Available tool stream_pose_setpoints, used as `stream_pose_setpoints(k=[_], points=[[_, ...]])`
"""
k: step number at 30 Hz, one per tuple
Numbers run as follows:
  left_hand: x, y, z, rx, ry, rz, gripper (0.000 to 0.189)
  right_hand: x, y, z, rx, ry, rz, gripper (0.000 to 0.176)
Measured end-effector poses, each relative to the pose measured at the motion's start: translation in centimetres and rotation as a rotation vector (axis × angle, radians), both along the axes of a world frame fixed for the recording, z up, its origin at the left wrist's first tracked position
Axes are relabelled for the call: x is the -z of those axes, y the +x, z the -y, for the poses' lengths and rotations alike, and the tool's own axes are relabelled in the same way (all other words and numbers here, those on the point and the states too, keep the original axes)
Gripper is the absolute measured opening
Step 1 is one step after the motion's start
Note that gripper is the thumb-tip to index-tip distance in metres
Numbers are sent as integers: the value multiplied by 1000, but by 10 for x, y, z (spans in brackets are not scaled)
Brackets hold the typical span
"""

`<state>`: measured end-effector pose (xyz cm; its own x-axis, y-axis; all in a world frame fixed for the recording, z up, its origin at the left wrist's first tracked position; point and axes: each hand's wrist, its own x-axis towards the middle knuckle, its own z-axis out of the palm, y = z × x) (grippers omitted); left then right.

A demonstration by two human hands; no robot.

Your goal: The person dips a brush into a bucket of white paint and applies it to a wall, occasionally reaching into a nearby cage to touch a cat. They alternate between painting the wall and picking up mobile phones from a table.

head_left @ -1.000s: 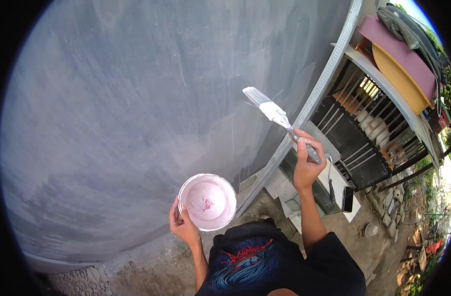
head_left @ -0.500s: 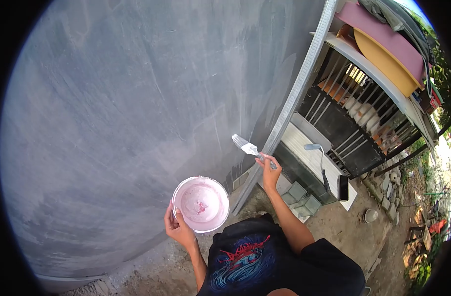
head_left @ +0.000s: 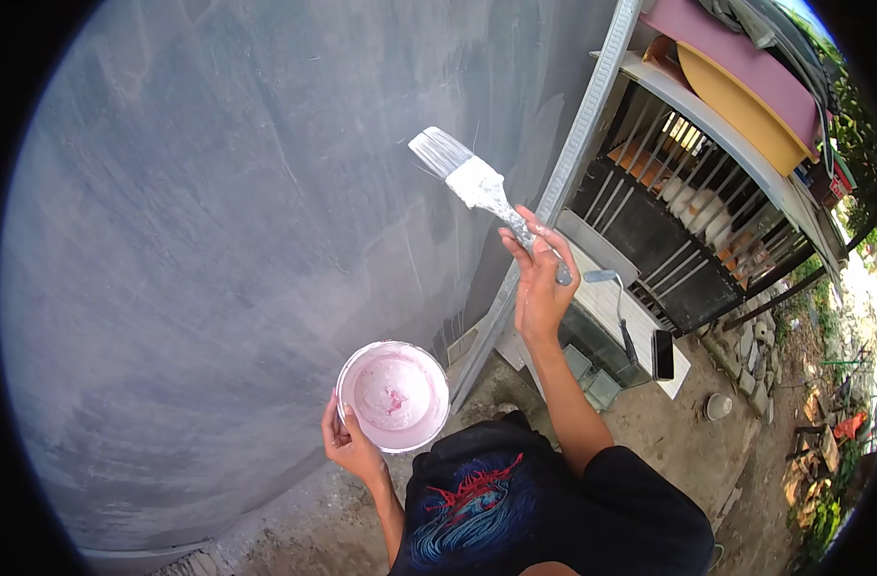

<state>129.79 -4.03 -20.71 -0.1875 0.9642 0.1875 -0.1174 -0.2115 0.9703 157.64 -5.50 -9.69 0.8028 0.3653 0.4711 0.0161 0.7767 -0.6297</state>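
Note:
My right hand point(head_left: 546, 278) is closed around the speckled handle of a paintbrush point(head_left: 477, 182), raised in front of the wall. Its bristles point up and left, and white paint coats the ferrule. With my left hand point(head_left: 350, 444) I grip the left side of a round paint bucket point(head_left: 427, 398), thumb over the rim and fingers against the outside. Inside the bucket is pale pinkish-white paint, with a darker pink patch at the bottom. The grey wall point(head_left: 218, 221) fills the left and middle of the view, streaked with lighter and darker strokes.
A metal strip point(head_left: 592, 125) runs slantwise at the wall's right edge. Beyond it stands a barred cage point(head_left: 688, 211) with basins point(head_left: 746, 86) on top. A paint roller point(head_left: 623, 312) and a phone point(head_left: 663, 355) lie on a white board. A small cup point(head_left: 718, 407) stands on the concrete ground.
My right hand has risen and come closer to the camera with the paintbrush, which now appears larger and higher. My left hand and the bucket have barely moved.

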Motion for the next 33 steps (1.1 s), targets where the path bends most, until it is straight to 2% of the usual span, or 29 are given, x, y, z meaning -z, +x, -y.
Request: stream_pose_setpoints(k=[2,4,8,12,15,19,22,25,27,29,33], points=[[5,-3,0,-29,-7,-3,30,20,-10,-2,24,-31,63,18],[7,-6,1,-42,-8,2,30,68,-17,-12,27,-242,60,17],[9,-11,-1,-62,-24,5,30,175,-21,-10,-30,-385,-141,15],[5,-14,-3,-54,-16,-4,30,173,-11,1,-65,-386,-320,16],[0,-13,-3,-28,2,-38,31,113,-6,-6,-64,-306,-198,18],[-3,-7,-3,23,2,-40,32,25,-6,-5,-51,-131,-159,18],[-9,-3,2,38,-3,-53,32,-2,-11,5,-12,-25,-65,19],[6,-7,-1,37,-5,-69,31,15,-10,0,42,-11,30,20],[7,-6,1,10,-57,-57,31,57,-7,-12,-32,-194,-15,20],[8,-6,0,37,-63,-54,31,105,-7,-13,-106,-215,-162,19],[6,-1,-3,73,-30,-77,31,135,-18,28,-106,-317,-287,18]])
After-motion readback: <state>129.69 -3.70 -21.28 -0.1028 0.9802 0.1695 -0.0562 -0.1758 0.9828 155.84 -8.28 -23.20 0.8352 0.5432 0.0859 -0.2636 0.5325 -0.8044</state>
